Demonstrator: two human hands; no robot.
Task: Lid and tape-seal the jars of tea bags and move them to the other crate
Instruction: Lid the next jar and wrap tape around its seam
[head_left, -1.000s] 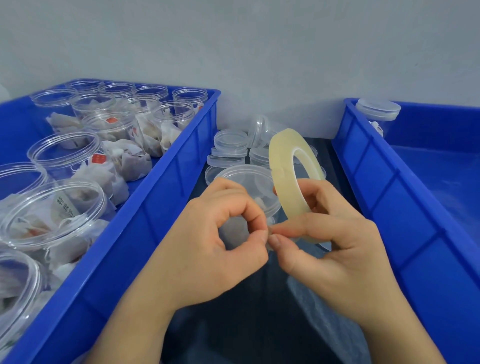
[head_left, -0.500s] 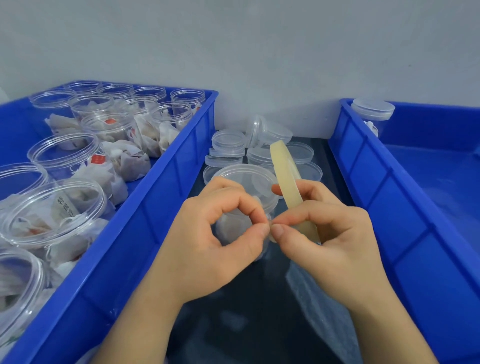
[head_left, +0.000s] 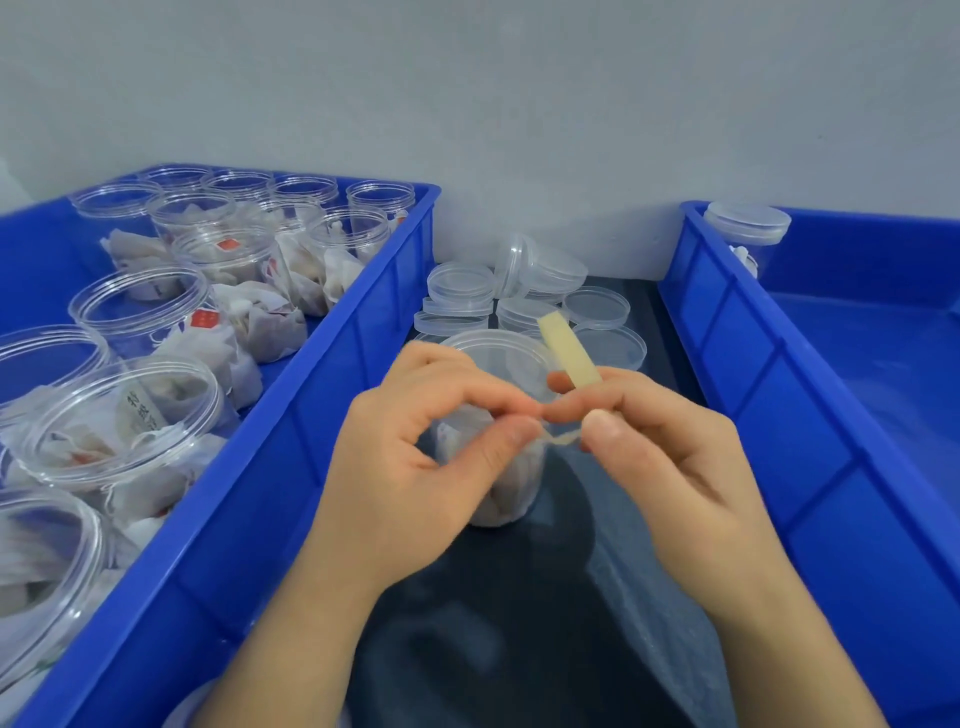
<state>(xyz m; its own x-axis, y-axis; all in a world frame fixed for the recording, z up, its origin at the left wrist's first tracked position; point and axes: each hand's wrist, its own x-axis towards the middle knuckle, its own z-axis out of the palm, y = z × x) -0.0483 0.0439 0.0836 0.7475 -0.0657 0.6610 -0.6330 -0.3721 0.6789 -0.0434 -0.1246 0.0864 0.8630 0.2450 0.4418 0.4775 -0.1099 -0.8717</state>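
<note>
- A thin, crumpled strand of tape is pinched between the thumb and forefinger of the left hand.
- A pale yellow roll of tape, seen edge-on as a flat band, is gripped in the curled right hand.
- A round, clear plastic jar of white tea bags, lid on, stands on the dark table just behind both hands, between the crates.
- Open jars with ridged rims are packed in the glossy blue left crate.
- Shallow round lids are heaped farther back.
- One capped jar is seen in the far corner of the right crate.
</note>
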